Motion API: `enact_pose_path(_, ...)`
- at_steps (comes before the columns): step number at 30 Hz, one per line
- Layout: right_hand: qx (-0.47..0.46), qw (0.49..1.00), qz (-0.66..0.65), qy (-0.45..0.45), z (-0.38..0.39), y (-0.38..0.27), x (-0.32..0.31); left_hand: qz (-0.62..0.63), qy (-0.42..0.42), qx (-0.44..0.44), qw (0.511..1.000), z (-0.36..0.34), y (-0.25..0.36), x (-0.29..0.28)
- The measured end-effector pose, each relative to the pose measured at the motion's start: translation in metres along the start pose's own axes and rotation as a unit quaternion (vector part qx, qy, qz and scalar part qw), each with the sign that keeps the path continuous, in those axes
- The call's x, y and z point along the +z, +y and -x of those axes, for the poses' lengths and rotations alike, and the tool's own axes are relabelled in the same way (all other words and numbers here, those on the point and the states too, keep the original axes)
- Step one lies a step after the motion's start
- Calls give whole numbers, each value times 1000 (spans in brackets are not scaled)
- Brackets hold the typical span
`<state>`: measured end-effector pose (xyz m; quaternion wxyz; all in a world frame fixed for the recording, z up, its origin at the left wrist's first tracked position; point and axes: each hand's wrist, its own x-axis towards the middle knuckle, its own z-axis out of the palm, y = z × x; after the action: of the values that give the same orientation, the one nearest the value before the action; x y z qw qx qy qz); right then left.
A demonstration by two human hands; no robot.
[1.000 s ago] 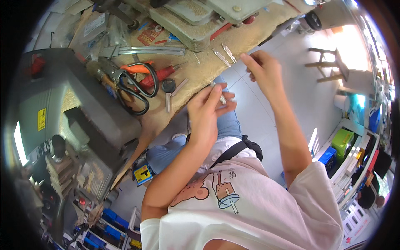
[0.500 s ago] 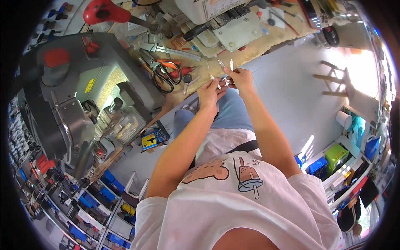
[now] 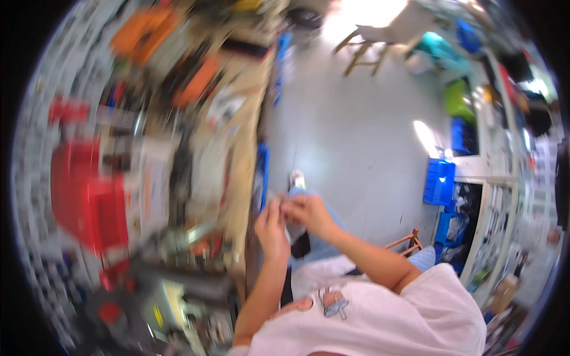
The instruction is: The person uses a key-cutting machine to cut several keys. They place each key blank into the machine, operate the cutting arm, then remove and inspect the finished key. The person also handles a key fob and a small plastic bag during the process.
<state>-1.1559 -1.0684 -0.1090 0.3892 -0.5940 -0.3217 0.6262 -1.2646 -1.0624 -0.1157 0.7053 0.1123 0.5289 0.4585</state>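
Note:
My left hand (image 3: pixel 272 234) and my right hand (image 3: pixel 309 216) are together beside the front edge of the cluttered workbench (image 3: pixel 240 196), above my legs. Both are closed, fingertips meeting around something small and pale that is too blurred to make out. A red machine (image 3: pixel 89 199) with a pale body stands on the bench to the left. A dark grey machine (image 3: pixel 142 291) with a lit opening is at the lower left. Tools and small parts on the bench are smeared by motion.
A wooden stool (image 3: pixel 365 50) stands at the back on the grey floor (image 3: pixel 350 124). Shelves (image 3: pixel 487 225) line the right side, with blue bins (image 3: pixel 438 181) and a green box (image 3: pixel 457 98). A blue tray (image 3: pixel 259 175) lies along the bench edge. An orange case (image 3: pixel 142 32) is at the upper left.
The view has swung round, so the bench now runs up the left and more floor shows. My right hand has come in from the right to join my left.

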Motion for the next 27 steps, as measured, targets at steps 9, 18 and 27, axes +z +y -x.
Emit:
enact_pose_path(9, -50, 984, -12, 171, -28, -63, -210, -200, -214, -101, 951, -67, -40, 224)
enact_pose_path(18, -14, 963, 45, 266, -96, -164, -406, -236, -275, -144, 921, -135, -72, 463)
enact_pose_path(27, -139, 937, 262, 183, -263, -331, -598, -220, -192, -79, 953, -278, -39, 663)
